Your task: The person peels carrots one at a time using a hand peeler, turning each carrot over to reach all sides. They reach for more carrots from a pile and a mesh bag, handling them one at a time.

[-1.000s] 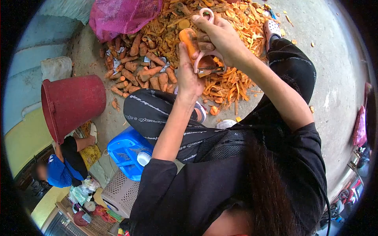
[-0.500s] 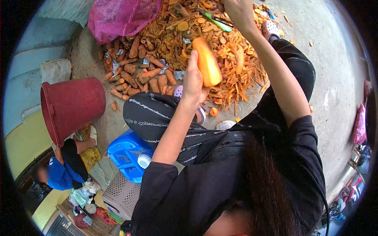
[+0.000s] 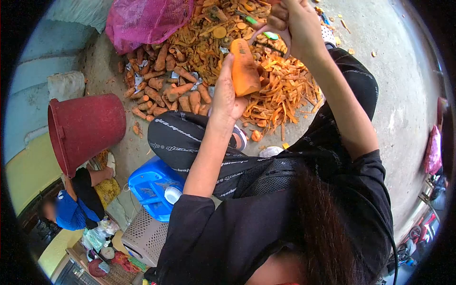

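My left hand (image 3: pixel 226 90) is closed around a thick carrot (image 3: pixel 245 71), held upright above the peelings. Its side is partly bright orange, with a darker, rough patch along it. My right hand (image 3: pixel 299 28) grips a pale pink peeler (image 3: pixel 286 40), its dark blade close to the carrot's upper right side but apart from it. Below both hands spreads a heap of orange peelings (image 3: pixel 285 92). A green-handled tool (image 3: pixel 270 35) lies on the heap, partly hidden behind the peeler.
Unpeeled carrots (image 3: pixel 156 83) lie left of the peelings, below a pink mesh sack (image 3: pixel 137 23). A red bucket (image 3: pixel 90 130), a blue jerrycan (image 3: pixel 154 185) and a grey perforated crate (image 3: pixel 147 235) stand at my left. Another person in a blue top (image 3: pixel 76 209) sits beyond the bucket.
My right hand has come down and nearer the carrot, bringing the peeler into view. The carrot has been turned, so a darker, rough patch now faces up.
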A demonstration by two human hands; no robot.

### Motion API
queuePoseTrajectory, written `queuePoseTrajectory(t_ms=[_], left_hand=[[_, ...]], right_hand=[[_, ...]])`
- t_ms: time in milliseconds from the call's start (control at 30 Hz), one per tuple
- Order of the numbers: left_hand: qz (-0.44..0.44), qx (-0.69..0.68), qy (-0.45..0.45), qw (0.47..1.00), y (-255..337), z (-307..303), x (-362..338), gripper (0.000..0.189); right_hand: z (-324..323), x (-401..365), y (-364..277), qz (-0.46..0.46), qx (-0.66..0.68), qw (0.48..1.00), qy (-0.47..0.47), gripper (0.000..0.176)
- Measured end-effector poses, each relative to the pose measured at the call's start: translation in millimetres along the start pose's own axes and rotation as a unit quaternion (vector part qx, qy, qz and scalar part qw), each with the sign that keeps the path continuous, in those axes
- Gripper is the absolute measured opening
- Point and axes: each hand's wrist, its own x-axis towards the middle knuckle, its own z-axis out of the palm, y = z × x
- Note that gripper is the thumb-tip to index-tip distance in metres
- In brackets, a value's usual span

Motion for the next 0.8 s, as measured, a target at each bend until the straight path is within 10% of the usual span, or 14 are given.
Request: queuePoseTrajectory(t_ms=[233, 567, 667, 800], left_hand=[[-0.013, -0.051, -0.025, 0.998, 4, -7, 1, 0.04], [0.086, 0.046, -0.024, 0.995, -6, 5, -12, 0.038], [0.048, 0.061, -0.078, 0.994, -16, -5, -12, 0.044], [0.059, 0.101, -0.077, 0.99, -15, 9, -15, 0.048]], right_hand=[[26, -40, 32, 0.039, -0.043, 0.991, -0.122, 0.022], [29, -27, 32, 0.129, -0.086, 0.987, -0.031, 0.021], [-1, 26, 40, 0.062, -0.054, 0.996, -0.041, 0.017], [-58, 78, 91, -0.163, -0.409, 0.895, 0.077, 0.017]])
